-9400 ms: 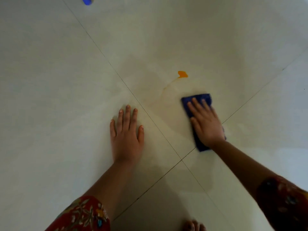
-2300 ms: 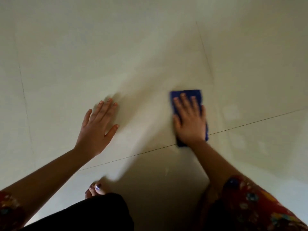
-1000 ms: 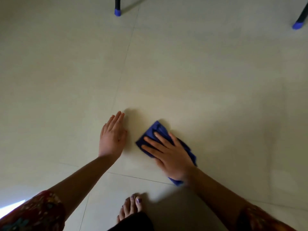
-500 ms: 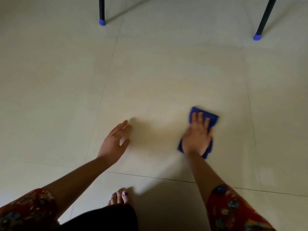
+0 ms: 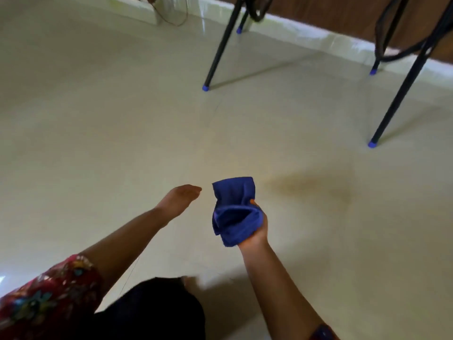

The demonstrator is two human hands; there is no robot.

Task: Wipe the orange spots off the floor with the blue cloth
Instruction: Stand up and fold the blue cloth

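My right hand (image 5: 256,229) holds the folded blue cloth (image 5: 234,209) up off the pale tiled floor (image 5: 98,143), fingers curled round its lower part while the top end sticks up. My left hand (image 5: 180,198) hovers just left of the cloth, fingers straight and holding nothing. No bright orange spot shows. A faint brownish smear (image 5: 316,190) lies on the tile to the right of the cloth.
Black chair legs with blue caps stand at the back: one (image 5: 219,52) mid-frame, one (image 5: 402,94) at right. A white skirting edge (image 5: 306,33) and dark cables (image 5: 392,45) run along the far wall. My dark-clothed knee (image 5: 152,312) fills the bottom.
My right hand has lifted the cloth off the floor and now grips it in the air. My left hand has come off the floor. The view has tilted up toward the chair legs.
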